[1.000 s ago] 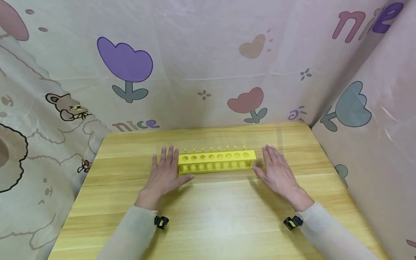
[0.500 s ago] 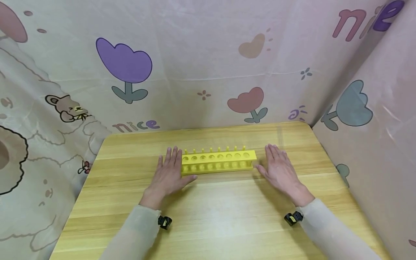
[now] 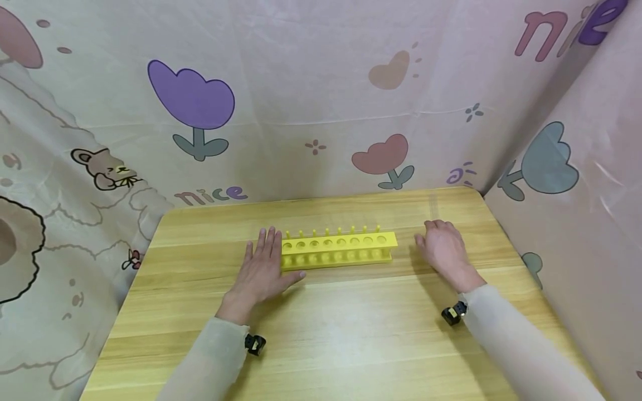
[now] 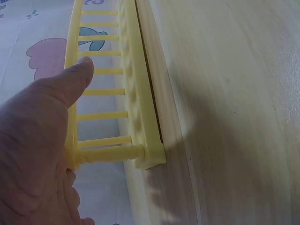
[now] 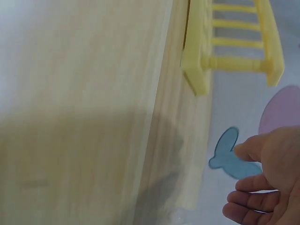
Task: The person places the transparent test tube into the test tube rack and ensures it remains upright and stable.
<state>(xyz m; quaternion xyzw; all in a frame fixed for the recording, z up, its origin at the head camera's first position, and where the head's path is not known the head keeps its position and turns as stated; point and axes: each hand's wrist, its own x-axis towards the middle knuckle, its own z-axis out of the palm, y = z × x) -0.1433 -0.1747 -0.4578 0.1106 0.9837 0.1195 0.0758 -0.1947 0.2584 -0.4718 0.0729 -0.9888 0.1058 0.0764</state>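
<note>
A yellow test tube rack (image 3: 334, 243) stands upright on the wooden table, its long side across my view. Round holes line its top, and a row of pegs sticks up behind. My left hand (image 3: 261, 274) lies flat against the rack's left end, fingers straight and thumb out along the front. In the left wrist view, the thumb overlaps the rack's upper rail. To the right of the rack, with a gap between, is my right hand (image 3: 446, 249), fingers loosely bent and holding nothing. The right wrist view has the rack's right end post (image 5: 234, 63) ahead of that hand.
The light wooden table (image 3: 341, 334) meets a printed curtain (image 3: 281, 111) behind it, with further curtain at both sides. A strip of clear tape (image 3: 433, 207) runs on the table near the back right. Each sleeve carries a small black wrist camera (image 3: 254, 344).
My right hand has drawn away from the rack's right end, and its fingers have gone from straight to bent. My left hand has slid slightly right over the rack's left end.
</note>
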